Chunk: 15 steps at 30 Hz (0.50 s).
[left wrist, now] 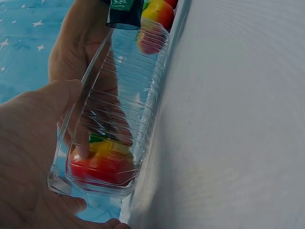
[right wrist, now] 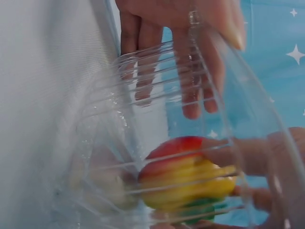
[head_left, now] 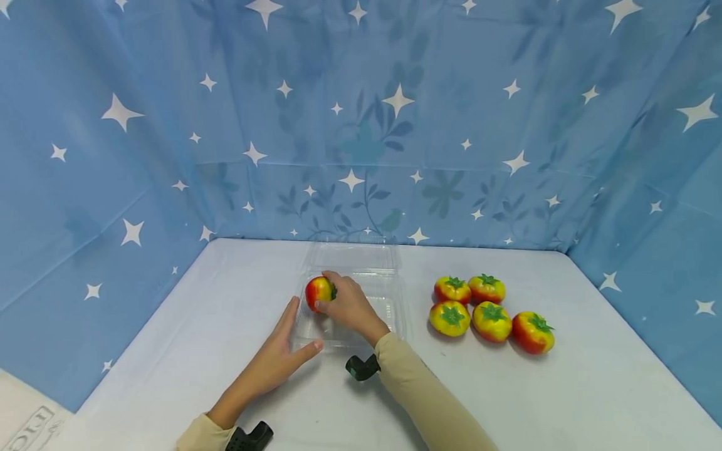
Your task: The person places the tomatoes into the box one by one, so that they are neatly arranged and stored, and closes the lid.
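Sideways, a red-yellow fruit (head_left: 317, 295) sits in the left end of a clear container (head_left: 389, 316), green calyx pointing right, broad axis running near to far. The right hand (head_left: 351, 305) pinches it, thumb and fingers curled; the left hand (head_left: 277, 358), straight-fingered, thumb spread, holds nothing beside the container. White table (head_left: 186, 351); starry blue curtains (head_left: 316, 125) behind.

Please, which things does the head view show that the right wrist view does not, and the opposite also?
Only the head view shows five more round, red-and-yellow fruits with green leafy tops, and the beige fabric sleeves.

Only the right wrist view shows fingers of the left hand seen through the ribbed, transparent plastic container.

Both show the container, both hands, the held fruit, the white table and the blue star-patterned cloth.
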Each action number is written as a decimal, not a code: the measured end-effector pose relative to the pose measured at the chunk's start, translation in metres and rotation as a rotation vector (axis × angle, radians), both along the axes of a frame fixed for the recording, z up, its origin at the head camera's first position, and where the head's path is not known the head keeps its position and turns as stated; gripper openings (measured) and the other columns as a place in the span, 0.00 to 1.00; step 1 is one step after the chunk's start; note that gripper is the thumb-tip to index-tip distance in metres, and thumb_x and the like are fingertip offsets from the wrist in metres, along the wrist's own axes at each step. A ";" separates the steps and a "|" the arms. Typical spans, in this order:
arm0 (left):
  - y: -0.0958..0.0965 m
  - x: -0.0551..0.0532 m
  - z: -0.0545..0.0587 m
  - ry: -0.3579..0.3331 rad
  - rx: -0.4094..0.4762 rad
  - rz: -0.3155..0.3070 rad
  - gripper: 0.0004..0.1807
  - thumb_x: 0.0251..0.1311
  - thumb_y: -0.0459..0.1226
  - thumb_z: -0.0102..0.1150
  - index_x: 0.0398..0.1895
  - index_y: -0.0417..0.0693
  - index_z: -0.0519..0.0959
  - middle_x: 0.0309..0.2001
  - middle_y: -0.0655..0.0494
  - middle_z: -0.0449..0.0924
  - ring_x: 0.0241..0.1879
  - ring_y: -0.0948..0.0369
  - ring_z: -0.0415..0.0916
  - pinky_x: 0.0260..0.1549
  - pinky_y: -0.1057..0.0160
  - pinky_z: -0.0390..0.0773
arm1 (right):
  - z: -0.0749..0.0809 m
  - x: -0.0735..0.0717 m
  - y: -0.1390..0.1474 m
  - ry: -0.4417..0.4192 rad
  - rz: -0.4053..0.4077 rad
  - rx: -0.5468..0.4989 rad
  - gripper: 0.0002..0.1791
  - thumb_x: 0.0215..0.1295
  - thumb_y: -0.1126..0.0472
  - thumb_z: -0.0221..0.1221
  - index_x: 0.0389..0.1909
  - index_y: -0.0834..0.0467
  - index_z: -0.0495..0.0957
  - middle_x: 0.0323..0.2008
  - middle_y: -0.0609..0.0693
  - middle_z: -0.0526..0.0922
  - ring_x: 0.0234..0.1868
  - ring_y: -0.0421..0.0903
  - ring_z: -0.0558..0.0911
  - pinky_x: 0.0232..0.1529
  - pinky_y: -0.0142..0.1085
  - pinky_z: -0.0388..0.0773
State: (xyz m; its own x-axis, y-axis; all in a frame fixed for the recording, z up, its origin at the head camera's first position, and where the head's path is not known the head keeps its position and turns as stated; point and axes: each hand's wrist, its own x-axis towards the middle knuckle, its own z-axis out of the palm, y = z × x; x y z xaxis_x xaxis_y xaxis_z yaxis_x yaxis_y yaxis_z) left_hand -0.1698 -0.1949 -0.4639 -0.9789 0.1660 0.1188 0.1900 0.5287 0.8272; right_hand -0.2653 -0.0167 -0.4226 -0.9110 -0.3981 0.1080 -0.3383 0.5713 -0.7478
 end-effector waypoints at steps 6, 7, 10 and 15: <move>0.002 0.000 -0.001 0.011 -0.007 0.004 0.59 0.72 0.53 0.67 0.87 0.36 0.39 0.87 0.38 0.36 0.84 0.41 0.37 0.77 0.35 0.43 | 0.002 -0.002 0.002 -0.019 0.017 0.010 0.41 0.65 0.65 0.71 0.77 0.64 0.67 0.64 0.65 0.78 0.60 0.59 0.79 0.65 0.54 0.79; 0.002 0.000 -0.001 0.014 -0.005 0.006 0.59 0.72 0.53 0.67 0.87 0.36 0.39 0.87 0.38 0.36 0.84 0.40 0.37 0.77 0.35 0.43 | 0.003 -0.003 0.002 -0.025 0.016 0.011 0.41 0.64 0.65 0.71 0.77 0.64 0.67 0.64 0.65 0.78 0.60 0.59 0.79 0.65 0.54 0.79; 0.002 0.000 -0.001 0.017 -0.006 0.005 0.59 0.72 0.53 0.68 0.87 0.36 0.39 0.86 0.37 0.36 0.84 0.40 0.38 0.77 0.33 0.44 | 0.003 -0.003 0.003 -0.045 0.010 0.011 0.43 0.64 0.63 0.72 0.78 0.64 0.66 0.64 0.66 0.77 0.59 0.59 0.79 0.65 0.54 0.78; 0.000 -0.001 -0.002 0.002 -0.015 0.004 0.60 0.72 0.54 0.67 0.87 0.37 0.38 0.87 0.39 0.35 0.84 0.41 0.37 0.77 0.34 0.44 | 0.003 -0.003 0.004 -0.069 0.009 0.014 0.44 0.65 0.61 0.73 0.79 0.63 0.64 0.66 0.66 0.75 0.61 0.60 0.79 0.67 0.57 0.76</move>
